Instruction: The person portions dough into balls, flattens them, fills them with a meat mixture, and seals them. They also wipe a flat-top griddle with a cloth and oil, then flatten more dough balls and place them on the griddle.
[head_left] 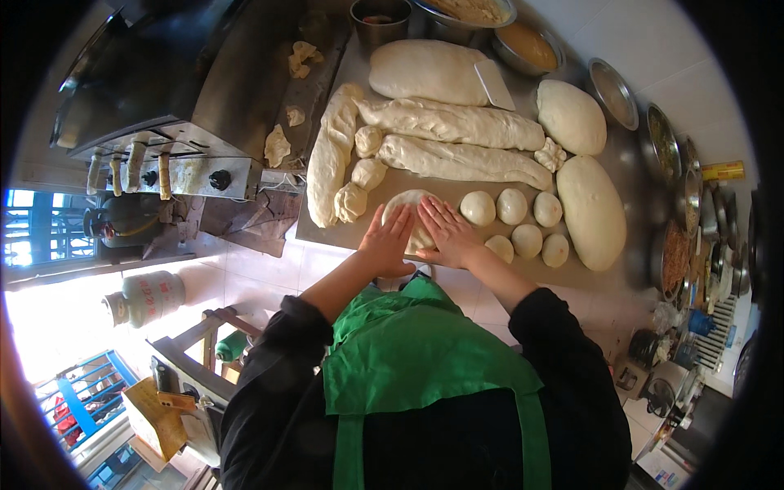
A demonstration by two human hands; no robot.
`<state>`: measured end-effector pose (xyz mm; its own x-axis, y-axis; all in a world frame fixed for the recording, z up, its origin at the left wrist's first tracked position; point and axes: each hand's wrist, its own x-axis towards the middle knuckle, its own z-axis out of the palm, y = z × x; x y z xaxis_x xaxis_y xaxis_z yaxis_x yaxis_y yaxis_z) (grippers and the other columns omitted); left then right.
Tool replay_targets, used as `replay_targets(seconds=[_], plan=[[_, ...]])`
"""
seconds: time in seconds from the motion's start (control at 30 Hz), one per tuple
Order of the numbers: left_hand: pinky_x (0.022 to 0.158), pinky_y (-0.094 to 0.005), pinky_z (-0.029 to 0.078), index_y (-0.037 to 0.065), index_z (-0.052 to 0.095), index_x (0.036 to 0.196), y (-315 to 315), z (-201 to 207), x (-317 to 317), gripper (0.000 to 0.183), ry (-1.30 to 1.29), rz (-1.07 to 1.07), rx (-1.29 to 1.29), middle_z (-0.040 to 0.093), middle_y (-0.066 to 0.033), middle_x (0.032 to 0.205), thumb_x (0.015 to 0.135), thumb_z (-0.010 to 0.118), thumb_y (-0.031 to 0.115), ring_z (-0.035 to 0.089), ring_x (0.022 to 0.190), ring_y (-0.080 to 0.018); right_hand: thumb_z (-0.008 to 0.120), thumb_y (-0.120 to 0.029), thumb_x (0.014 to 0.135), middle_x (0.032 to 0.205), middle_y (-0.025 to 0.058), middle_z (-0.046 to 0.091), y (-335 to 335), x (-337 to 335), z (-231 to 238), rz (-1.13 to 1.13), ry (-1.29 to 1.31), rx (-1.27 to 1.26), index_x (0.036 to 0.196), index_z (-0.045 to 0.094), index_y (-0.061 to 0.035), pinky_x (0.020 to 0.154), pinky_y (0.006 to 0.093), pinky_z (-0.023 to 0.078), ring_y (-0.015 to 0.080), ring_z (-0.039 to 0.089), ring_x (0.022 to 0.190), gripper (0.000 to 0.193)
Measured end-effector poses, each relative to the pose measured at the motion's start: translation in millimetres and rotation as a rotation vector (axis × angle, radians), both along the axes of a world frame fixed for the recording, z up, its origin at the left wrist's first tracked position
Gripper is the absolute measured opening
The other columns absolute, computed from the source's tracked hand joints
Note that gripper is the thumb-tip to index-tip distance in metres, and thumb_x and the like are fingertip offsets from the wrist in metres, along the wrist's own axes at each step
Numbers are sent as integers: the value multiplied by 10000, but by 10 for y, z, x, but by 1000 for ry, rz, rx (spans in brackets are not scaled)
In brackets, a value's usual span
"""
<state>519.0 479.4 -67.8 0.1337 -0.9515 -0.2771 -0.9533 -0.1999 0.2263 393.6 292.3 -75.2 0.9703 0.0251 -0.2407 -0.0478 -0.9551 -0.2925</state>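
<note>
Both my hands lie flat on a round of dough (415, 198) at the near edge of the metal worktable (343, 234). My left hand (387, 242) covers its left side, fingers stretched out and pointing away from me. On the right side rests my right hand (448, 234), its fingers also straight. Much of the round is hidden under my palms. To the right sit several smooth dough balls (512, 207) in two rows. Small dough lumps (351, 202) and a long upright strip of dough (331, 155) are to the left.
Beyond my hands lie two long dough rolls (465, 159) and a large dough slab (425, 72) with a white scraper (494, 84) against it. Big dough pieces (594, 212) stand at the right. Metal bowls (527, 47) line the far edge. A stove (204, 175) is at left, gas cylinder (155, 296) below.
</note>
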Motion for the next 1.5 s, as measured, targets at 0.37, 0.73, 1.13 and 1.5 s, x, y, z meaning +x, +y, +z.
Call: replay_targets(seconds=[0.37,0.73,1.13,1.5], plan=[[1184,-517,132,-14,316,1467,312,-23,11,916,42,-28,-51,274,-218,1552,783,645,499,227,1459,-326,577,-676,813,1613,151,174,103,-326,40,0,-24,-59,1542,229,-70,1213,453,98,300,125,1501,1009],[884,-470,478,0,552,1099,-584,-229,467,305,455,653,-152,598,-209,1094,862,628,176,574,1035,-397,670,-230,789,1414,153,507,84,-98,138,-57,-97,205,1368,520,-83,1122,488,328,307,490,1291,616],[660,-452,539,98,689,910,-536,-296,168,237,316,342,-236,697,-103,821,818,635,310,678,745,-307,612,-75,889,1009,61,676,-61,28,-30,-726,-558,1062,1163,617,-38,872,319,490,199,617,991,277],[648,-429,509,54,672,943,39,1479,564,180,588,428,-851,629,-153,838,935,588,213,634,754,-350,360,-743,904,1407,144,491,450,979,1166,-461,-166,2625,1426,415,-14,1083,438,381,303,472,1293,898]])
